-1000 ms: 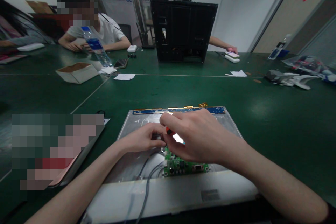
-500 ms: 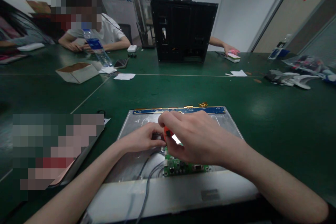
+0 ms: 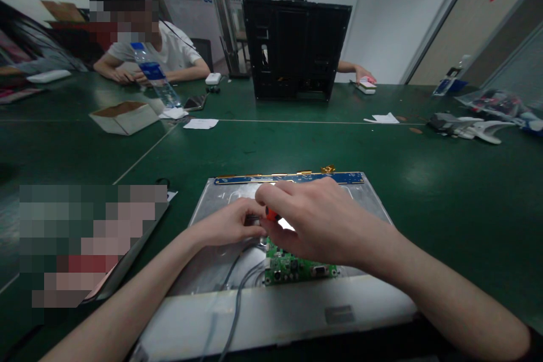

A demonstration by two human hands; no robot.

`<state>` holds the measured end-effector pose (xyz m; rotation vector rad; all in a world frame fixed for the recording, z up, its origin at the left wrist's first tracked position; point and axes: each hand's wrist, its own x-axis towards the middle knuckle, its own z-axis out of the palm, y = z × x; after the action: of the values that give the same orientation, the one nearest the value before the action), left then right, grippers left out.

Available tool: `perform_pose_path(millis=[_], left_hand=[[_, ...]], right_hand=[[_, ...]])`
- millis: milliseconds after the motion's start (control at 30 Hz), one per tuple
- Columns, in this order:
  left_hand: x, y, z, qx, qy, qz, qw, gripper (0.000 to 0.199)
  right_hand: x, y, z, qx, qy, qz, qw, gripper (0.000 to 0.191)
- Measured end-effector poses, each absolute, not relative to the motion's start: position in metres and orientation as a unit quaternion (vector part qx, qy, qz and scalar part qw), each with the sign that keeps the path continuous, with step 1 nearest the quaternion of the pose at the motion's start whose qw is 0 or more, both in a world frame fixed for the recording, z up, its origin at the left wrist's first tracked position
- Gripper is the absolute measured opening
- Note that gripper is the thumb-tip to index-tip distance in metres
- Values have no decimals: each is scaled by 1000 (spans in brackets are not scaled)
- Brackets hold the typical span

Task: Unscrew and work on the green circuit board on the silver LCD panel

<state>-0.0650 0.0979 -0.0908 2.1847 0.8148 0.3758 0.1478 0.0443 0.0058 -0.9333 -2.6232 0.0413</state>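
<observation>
My right hand is closed around a small screwdriver, whose orange and black handle shows between the fingers. The screwdriver's tip is hidden. Beside it, my left hand is pinched close to the handle; what its fingertips hold cannot be made out. Both hands are over the silvery metal back of a flat display panel. Partly under my right hand sits a green circuit board, and grey cables run from its left side toward me. A narrow blue circuit strip lines the panel's far edge.
Across the green table a black display housing stands upright. A paper box, a water bottle and a phone lie left. Grey plastic parts are at right. Two people sit opposite.
The orange handle has turned slightly in my right hand, while both hands stay in place. Across the table, a person's hand with a small white object has shifted left.
</observation>
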Motion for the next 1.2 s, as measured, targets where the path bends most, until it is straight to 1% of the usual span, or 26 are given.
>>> perform_pose_path(millis=[167,333,433,567,700,800,933,1033,1200], left_hand=[[-63,99,-86,846,295,145,419,14],[-63,96,-86,847,309,138,410,18],[-65,95,-88,848,328,120,398,20],[-67,97,-91,851,326,134,388,16],[-66,101,-90,844,305,126,423,14],[-64,102,-86,841,299,123,434,13],[-63,99,-83,843,300,129,427,12],[-64,97,-86,850,309,128,407,15],[-65,97,-89,850,321,131,396,14]], right_hand=[[148,44,6,-324,-928,24,179,17],[149,46,5,-325,-930,21,172,22],[149,46,5,-331,-930,15,159,19],[148,44,6,-326,-929,15,173,18],[148,44,4,-325,-928,30,179,23],[149,45,3,-318,-930,32,179,20],[150,45,5,-328,-929,17,169,22],[150,45,6,-340,-926,15,162,18],[148,44,6,-338,-925,7,175,17]])
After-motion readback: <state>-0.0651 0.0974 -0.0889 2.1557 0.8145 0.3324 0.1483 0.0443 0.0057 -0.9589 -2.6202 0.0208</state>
